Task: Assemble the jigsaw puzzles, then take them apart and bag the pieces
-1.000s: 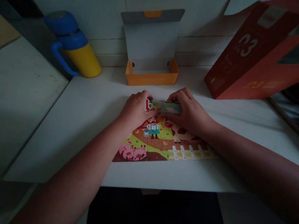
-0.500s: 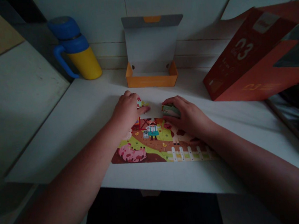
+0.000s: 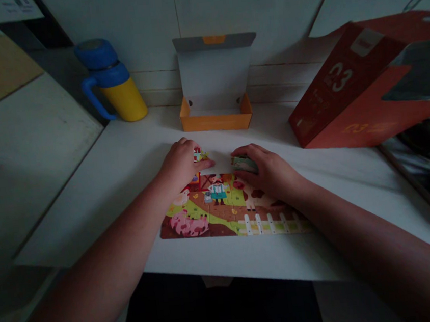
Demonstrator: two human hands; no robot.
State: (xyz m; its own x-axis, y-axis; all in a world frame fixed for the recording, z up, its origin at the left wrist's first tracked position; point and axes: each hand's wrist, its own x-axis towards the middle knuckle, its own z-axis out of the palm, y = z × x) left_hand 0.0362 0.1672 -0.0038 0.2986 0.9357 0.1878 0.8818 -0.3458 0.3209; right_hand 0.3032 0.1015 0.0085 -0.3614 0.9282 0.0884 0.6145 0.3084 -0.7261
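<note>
A farm-scene jigsaw puzzle (image 3: 220, 212) lies partly joined on the white table, showing a farmer, a pink pig, a cow and a white fence. Above its upper left part is my left hand (image 3: 179, 160), fingers curled on a puzzle piece (image 3: 198, 155) with red, white and green print; the fingers hide part of it. My right hand (image 3: 273, 170) holds a small stack of puzzle pieces (image 3: 244, 164) between thumb and fingers, over the puzzle's upper right side. That wrist and forearm cover the puzzle's right end.
Behind the puzzle stands an open orange box (image 3: 216, 122) with its lid raised against the wall. A blue and yellow jug (image 3: 125, 96) is at the back left. On the right, a large red box (image 3: 347, 101) leans beside dark items.
The view has shifted slightly, so everything appears a little lower. Both hands keep nearly the same place and grip over the puzzle.
</note>
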